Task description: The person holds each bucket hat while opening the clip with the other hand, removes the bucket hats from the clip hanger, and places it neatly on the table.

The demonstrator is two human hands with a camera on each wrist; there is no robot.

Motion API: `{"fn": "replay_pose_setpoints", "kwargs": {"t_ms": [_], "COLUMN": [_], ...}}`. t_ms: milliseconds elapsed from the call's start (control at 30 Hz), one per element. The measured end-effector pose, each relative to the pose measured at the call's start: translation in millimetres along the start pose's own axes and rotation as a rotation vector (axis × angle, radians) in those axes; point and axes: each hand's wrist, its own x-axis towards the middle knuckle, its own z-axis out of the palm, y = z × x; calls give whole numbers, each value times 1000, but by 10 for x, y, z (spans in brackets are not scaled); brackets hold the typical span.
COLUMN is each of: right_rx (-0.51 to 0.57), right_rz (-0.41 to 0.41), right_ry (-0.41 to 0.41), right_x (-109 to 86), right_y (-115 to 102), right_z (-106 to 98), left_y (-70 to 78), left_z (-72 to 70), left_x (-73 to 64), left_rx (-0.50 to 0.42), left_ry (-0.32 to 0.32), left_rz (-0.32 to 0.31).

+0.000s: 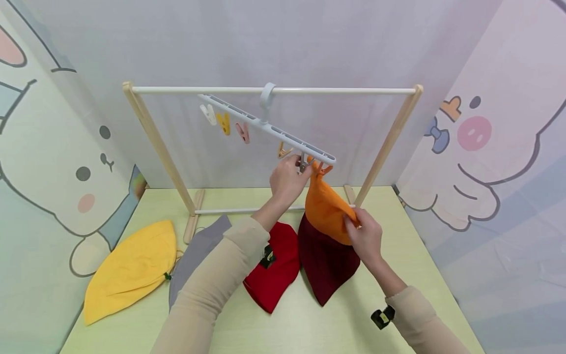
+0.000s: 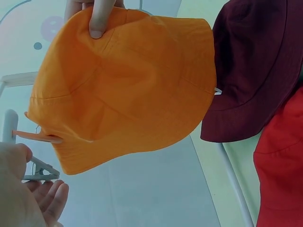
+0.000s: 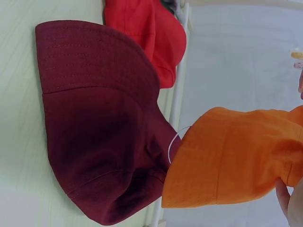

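An orange bucket hat (image 1: 325,206) hangs by one edge of its brim from an orange clothespin (image 1: 325,170) at the right end of a pale clip hanger (image 1: 276,131). My right hand (image 1: 366,237) pinches the hat's crown between thumb and fingers. Just left of the orange clothespin, my left hand (image 1: 287,179) pinches a grey clothespin (image 2: 43,171) on the same bar. In the left wrist view that clothespin's tips stand near the brim, apart from the cloth. Below, a maroon hat (image 3: 99,118) lies on the table, partly hidden by the orange one in the head view.
The hanger hooks over a white rail (image 1: 199,90) on wooden posts. White (image 1: 208,114), yellow (image 1: 224,123) and pink (image 1: 242,132) clothespins dangle from its left half. A red hat (image 1: 278,265), a grey hat (image 1: 194,260) and a yellow hat (image 1: 132,268) lie on the table (image 1: 331,329).
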Motion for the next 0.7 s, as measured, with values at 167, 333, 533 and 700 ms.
{"fn": "replay_pose_setpoints", "kwargs": {"t_ms": [167,333,533,700], "right_rx": [5,2,-4,13], "right_rz": [-2,-10,-21,-37], "right_ry": [-27,-37,-62,-82], "right_x": [-11,-22,-55,-79], "right_y": [-22,-41,-51,-73], "right_z": [-15,-19,-13,-3], "left_y": [-31,-62,-78,-43], "left_z": [-6,0,23,35], "left_x": [-36,-84,-137,-177], "left_rx": [-61,-83,-91,-101], "left_ry": [70,124,143,88], "left_rz": [11,36,73,103]}}
